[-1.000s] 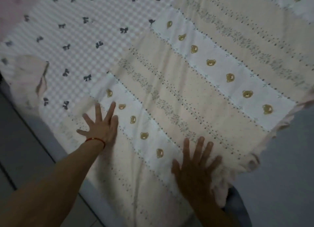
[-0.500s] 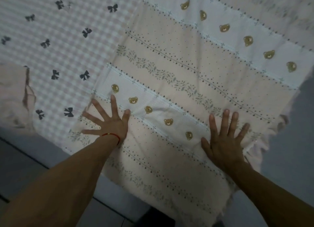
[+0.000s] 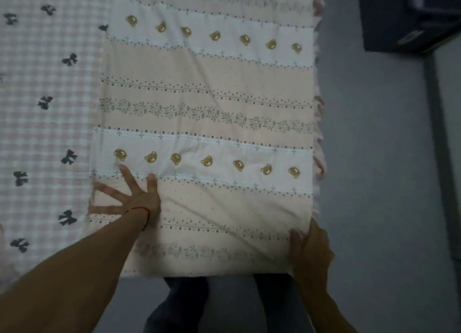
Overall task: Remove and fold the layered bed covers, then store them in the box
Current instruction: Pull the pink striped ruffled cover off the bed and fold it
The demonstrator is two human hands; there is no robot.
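The person's legs (image 3: pixel 184 305) are standing on the grey floor (image 3: pixel 379 158) at the near edge of the bed. The right hand (image 3: pixel 308 251) is gripping the near right corner of the folded cover (image 3: pixel 207 123), thumb on top and fingers wrapped round its edge. The left hand (image 3: pixel 129 198), with a red string (image 3: pixel 143 211) at the wrist, is lying flat with fingers spread, pressing on the cover near its left edge. The cover, striped with bears and leaf bands, is resting on the checked sheet (image 3: pixel 45 133) printed with dark bows. Farther off, at the upper right, a dark box (image 3: pixel 409 20) is sitting on the floor, well apart from the cover.
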